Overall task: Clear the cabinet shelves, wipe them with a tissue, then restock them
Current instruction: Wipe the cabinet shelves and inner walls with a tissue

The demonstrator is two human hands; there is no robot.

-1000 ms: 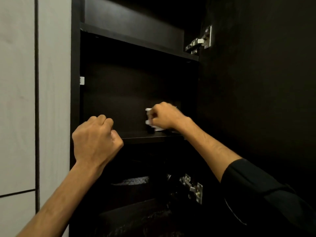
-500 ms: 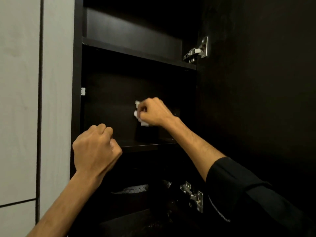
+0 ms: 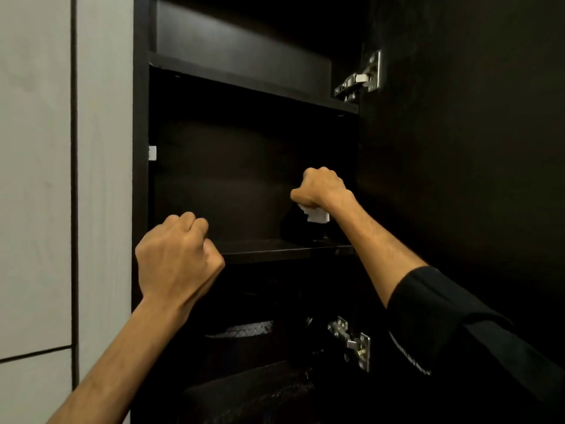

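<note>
Now, head view
Right hand: your right hand (image 3: pixel 321 188) has its fingers curled tight round the tissue (image 3: pixel 318 215), raised above the right end of the middle shelf (image 3: pixel 284 250), near the back right corner.
Left hand: your left hand (image 3: pixel 177 255) is a closed fist holding nothing, just before the shelf's front edge.
Wiping: lower the tissue flat onto the shelf, then sweep from the back corner toward the front edge.
Door: mind the upper hinge (image 3: pixel 360 78) beside your forearm.

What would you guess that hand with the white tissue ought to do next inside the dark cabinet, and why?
Probably lower the tissue onto the shelf and sweep it leftward. The right hand grips the tissue near the right wall, slightly above the shelf, and the bare stretch to its left looks unwiped. The left hand is a fist outside, holding nothing.
</note>
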